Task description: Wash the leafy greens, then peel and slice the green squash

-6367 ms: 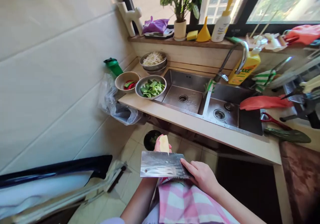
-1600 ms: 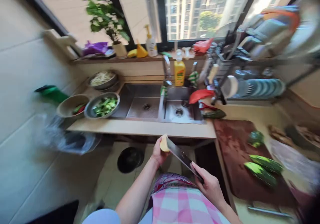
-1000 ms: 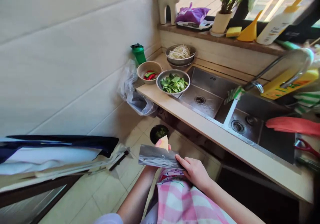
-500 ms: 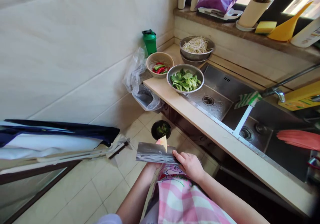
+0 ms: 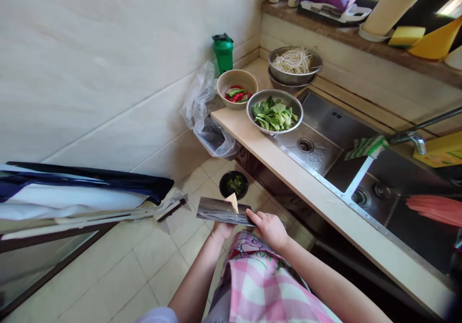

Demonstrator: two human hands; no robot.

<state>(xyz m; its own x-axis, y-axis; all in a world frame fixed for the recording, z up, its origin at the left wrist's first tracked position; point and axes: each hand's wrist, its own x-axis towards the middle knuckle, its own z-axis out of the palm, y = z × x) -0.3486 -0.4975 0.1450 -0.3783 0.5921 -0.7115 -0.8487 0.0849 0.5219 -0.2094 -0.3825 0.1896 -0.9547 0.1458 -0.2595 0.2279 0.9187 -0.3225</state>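
My right hand (image 5: 270, 227) is closed around the handle end of a wide cleaver (image 5: 214, 210), thumb and fingers pressed at the right end of its blade. The blade lies nearly level across my front, its face smeared. A pale yellow wedge of food (image 5: 233, 200) sticks up at the blade's upper edge; its exact kind is unclear. My left hand (image 5: 223, 229) is under and behind the blade, closed around the pale piece as far as shows; its fingers are mostly hidden. Below on the floor stands a black bowl (image 5: 223, 188) with green scraps.
On the counter (image 5: 231, 121) stand a bowl of cut greens (image 5: 275, 116), a basket of chilies (image 5: 237, 80), a bowl of bean sprouts (image 5: 294, 63) and a green shaker bottle (image 5: 223, 53). The double sink (image 5: 321, 164) is at right. A plastic-lined bin (image 5: 216, 140) hangs at the counter's end.
The view has shifted slightly. The cleaver and both hands sit a little higher in view, and the fingers seen behind the wedge are now hidden by the blade.
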